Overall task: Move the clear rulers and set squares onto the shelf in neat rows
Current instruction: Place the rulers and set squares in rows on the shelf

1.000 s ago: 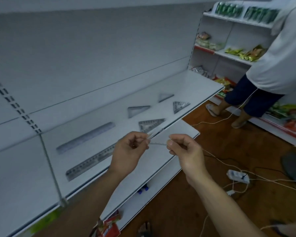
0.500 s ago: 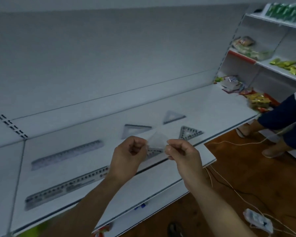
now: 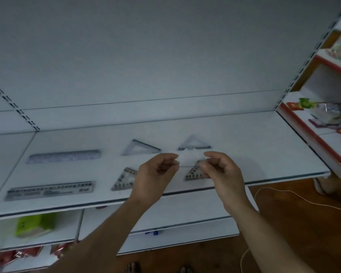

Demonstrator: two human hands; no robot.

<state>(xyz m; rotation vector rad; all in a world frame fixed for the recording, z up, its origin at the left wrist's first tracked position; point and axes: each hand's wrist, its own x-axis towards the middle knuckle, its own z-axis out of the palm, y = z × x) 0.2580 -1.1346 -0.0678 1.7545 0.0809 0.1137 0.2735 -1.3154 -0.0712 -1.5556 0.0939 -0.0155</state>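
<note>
On the white shelf [image 3: 264, 146] the back ruler [image 3: 64, 156] and front ruler [image 3: 49, 190] lay at the left, with four set squares [image 3: 141, 147] in two rows beside them. Over the front edge, the left hand [image 3: 158, 174] and right hand [image 3: 222, 170] each pinched an end of a blurred clear piece [image 3: 187, 158]. Packets [image 3: 327, 115] filled the side rack [image 3: 311, 138]; a cord [image 3: 283, 193] crossed the wooden floor [image 3: 303, 229].

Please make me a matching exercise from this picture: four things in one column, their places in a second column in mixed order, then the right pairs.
Things
1. green box
2. clear piece
3. back ruler
4. white cord

Places
A. on the wooden floor, right
B. pinched between left hand and right hand
C. on the lower shelf, left
D. far row of the shelf, left

Pairs: 1-C, 2-B, 3-D, 4-A
</note>
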